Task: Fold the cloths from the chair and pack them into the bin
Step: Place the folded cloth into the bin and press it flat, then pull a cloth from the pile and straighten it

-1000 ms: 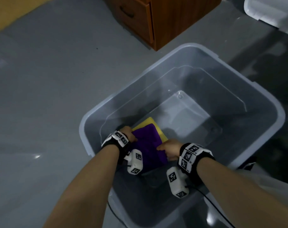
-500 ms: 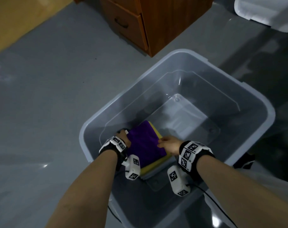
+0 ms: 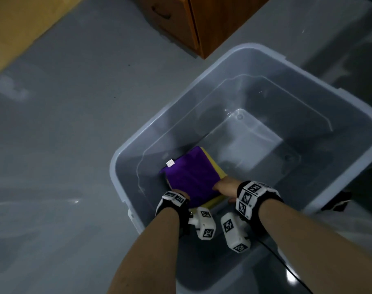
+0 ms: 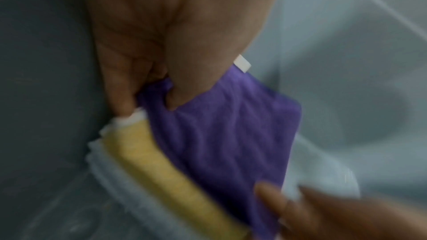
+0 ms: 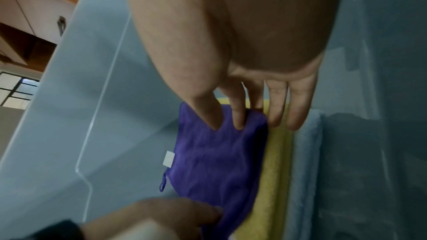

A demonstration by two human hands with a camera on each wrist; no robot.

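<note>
Stack: a folded purple microfibre cloth point(image 3: 190, 180) lies on top of a folded yellow towel point(image 5: 276, 161), itself on a pale blue folded towel point(image 5: 305, 161); all sit on the floor of the translucent grey plastic storage bin point(image 3: 350, 115), in its near-left corner, at lower centre of the head view.
Cloth axis: the purple square lies diagonally in the head view, its white care tag point(image 3: 170, 163) at the far-left corner; yellow shows as a strip along its right and near edges.
Left hand: the left hand point(image 3: 181, 193) is at the purple cloth's near-left corner. In the left wrist view the thumb and fingers point(image 4: 120, 90) pinch the purple edge there.
Right hand: the right hand point(image 3: 225, 185) is at the near-right corner. Its fingers point(image 5: 238, 114) are nearly straight; thumb and forefinger press on the purple cloth, the others reach down over the yellow edge.
Key relation: the cloth extends away from both hands toward the upper left of the head view, hands at opposite near corners.
Judgement: the likely next move is squaring the purple cloth over the yellow, then letting go.
Surroundings: a brown wooden drawer cabinet point(image 3: 193, 22) stands beyond the bin at top centre.
</note>
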